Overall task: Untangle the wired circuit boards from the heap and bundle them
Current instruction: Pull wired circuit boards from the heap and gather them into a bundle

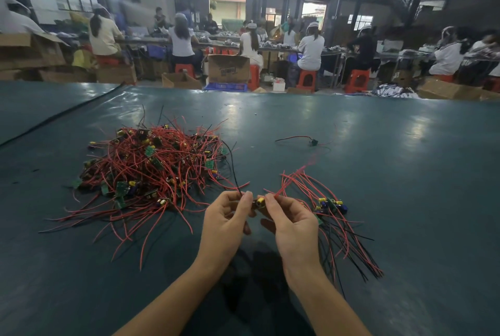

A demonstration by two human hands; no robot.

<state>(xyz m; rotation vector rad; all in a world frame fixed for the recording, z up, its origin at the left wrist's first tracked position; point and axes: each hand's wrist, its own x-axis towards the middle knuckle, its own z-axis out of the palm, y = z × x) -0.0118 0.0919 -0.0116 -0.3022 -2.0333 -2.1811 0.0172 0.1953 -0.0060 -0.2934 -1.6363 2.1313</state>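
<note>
One wired circuit board (259, 202) is held just above the green table (378, 159) between both hands: the left hand (226, 220) pinches its black wire (234, 173) with thumb and forefinger, and the right hand (293, 223) pinches its red wire (281, 189). The black wire trails back to the tangled heap (151, 170) on the left, while a sorted group (331, 205) lies just beside the right hand. A loose piece (311, 141) lies farther back, and seated workers (311, 48) line benches beyond.
</note>
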